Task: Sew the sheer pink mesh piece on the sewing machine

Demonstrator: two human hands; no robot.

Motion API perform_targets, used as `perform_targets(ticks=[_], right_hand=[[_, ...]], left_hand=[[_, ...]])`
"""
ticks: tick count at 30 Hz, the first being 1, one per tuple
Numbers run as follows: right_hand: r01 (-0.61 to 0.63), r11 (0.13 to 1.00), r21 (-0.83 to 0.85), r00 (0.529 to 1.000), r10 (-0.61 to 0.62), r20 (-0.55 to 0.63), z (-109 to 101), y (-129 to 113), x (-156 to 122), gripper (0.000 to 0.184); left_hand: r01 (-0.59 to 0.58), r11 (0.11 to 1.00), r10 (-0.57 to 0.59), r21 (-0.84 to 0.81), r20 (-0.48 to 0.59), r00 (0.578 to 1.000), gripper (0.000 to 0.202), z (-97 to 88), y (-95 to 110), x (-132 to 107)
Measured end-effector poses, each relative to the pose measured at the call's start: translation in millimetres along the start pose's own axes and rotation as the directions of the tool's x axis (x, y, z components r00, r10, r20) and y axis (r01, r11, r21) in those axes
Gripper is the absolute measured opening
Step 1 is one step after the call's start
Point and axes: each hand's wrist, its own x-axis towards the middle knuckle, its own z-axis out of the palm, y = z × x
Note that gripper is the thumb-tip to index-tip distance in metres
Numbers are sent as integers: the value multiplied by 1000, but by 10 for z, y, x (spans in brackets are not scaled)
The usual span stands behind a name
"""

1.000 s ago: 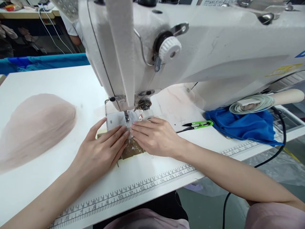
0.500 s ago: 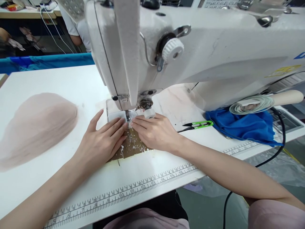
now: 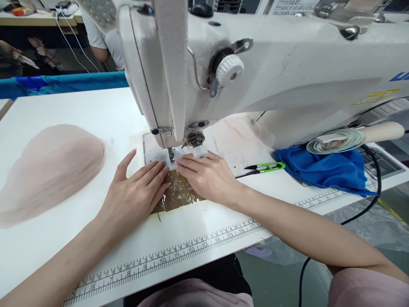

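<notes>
Your left hand [image 3: 136, 187], grip apart, lies near left of the presser foot [image 3: 171, 154]; your right hand [image 3: 209, 177] lies near right, its grip impossible to tell.

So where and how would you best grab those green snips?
I'd take the snips by the green handle, probably from the right: they lie with their slightly parted dark blades pointing left, toward the right hand.

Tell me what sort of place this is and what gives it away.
Most likely a sewing workshop: an industrial-looking sewing machine fills the view, a ruler scale runs along the table's edge, and green-handled snips lie nearby.
</notes>
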Motion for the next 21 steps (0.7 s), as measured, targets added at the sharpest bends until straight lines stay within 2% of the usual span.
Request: perform_targets(ticks=[9,15,21], right_hand=[[-21,998,-55,998,24,52,34,33,45,33],[-38,998,-46,998,41,57,-13,48,35,35],[-71,997,-27,996,72,52,-82,62,23,33]], left_hand=[[61,998,-61,-17,1,998,33,90,-96,58],[135,989,-131,-63,62,989,36,103,-125,82],[133,991,-133,10,83,988,39,127,-148,53]])
